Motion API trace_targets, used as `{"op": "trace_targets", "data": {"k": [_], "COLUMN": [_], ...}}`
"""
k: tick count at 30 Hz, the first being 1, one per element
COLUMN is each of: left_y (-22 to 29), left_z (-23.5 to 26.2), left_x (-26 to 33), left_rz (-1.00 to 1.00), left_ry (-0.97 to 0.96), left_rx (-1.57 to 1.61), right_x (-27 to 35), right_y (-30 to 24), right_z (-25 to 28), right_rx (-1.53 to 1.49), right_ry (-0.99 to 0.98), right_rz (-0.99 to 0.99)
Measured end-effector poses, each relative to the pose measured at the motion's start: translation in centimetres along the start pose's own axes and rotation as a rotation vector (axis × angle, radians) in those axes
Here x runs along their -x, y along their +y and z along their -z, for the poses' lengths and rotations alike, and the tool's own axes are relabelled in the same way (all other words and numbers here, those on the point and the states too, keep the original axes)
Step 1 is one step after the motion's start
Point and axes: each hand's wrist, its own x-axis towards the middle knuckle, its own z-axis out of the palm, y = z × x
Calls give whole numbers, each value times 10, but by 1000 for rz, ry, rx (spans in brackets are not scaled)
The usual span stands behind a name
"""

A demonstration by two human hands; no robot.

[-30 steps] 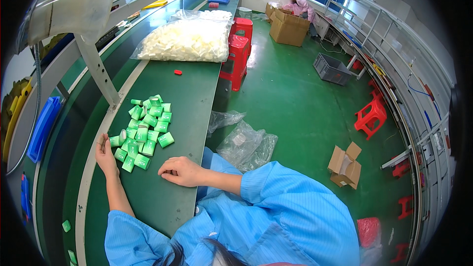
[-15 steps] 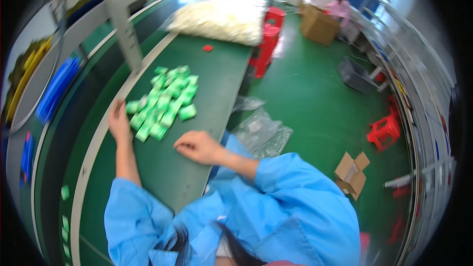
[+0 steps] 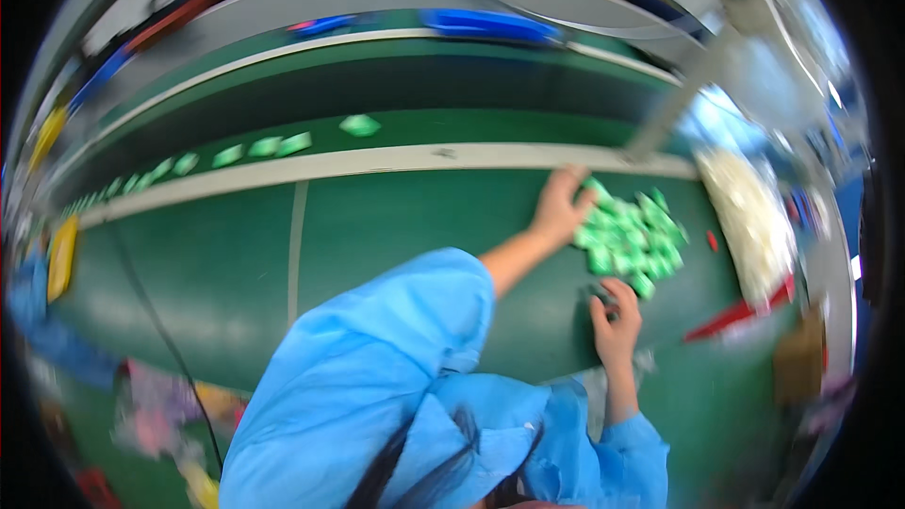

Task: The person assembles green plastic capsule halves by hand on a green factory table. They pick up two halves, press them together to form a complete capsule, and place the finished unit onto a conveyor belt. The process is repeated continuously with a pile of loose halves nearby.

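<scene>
A loose pile of small green-and-white packets [image 3: 633, 238] lies on the green work surface [image 3: 405, 236]. My left hand [image 3: 560, 209] is at the pile's left edge, fingers up by the pale rail and thumb apart from them, close to the nearest packets. I see nothing held in it. My right hand [image 3: 617, 319] hovers at the near side of the pile, its fingers curled but apart from the thumb, with no packet visible between them. Motion blurs the fingertips, so whether either hand touches a packet is unclear.
Beyond the pale rail [image 3: 377, 162], a row of green packets [image 3: 267, 146] lies on a belt. A large clear bag of cream-coloured pieces [image 3: 751, 226] is at the right, with a small red piece [image 3: 712, 241] beside it. Blue trays [image 3: 490, 25] sit on the far shelf.
My view has swung left, bringing the belt's row of packets into sight. Both hands stay beside the pile. The right hand's fingers have parted from its thumb.
</scene>
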Motion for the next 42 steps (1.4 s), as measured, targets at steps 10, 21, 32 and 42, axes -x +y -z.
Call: {"op": "trace_targets", "data": {"k": [10, 21, 32, 42], "left_y": [28, 33, 31, 38], "left_z": [122, 144, 139, 137], "left_x": [67, 78, 75, 78], "left_rz": [171, 165, 144, 196], "left_ry": [76, 103, 88, -54], "left_rx": [108, -159, -170, -91], "right_x": [-90, -99, -100, -100], "right_y": [-53, -52, -48, -71], "right_z": [-125, -164, -164, -26], "right_rx": [-334, -333, -345, 699], "right_ry": [-512, -568, -545, 76], "right_rz": [280, 462, 448, 930]}}
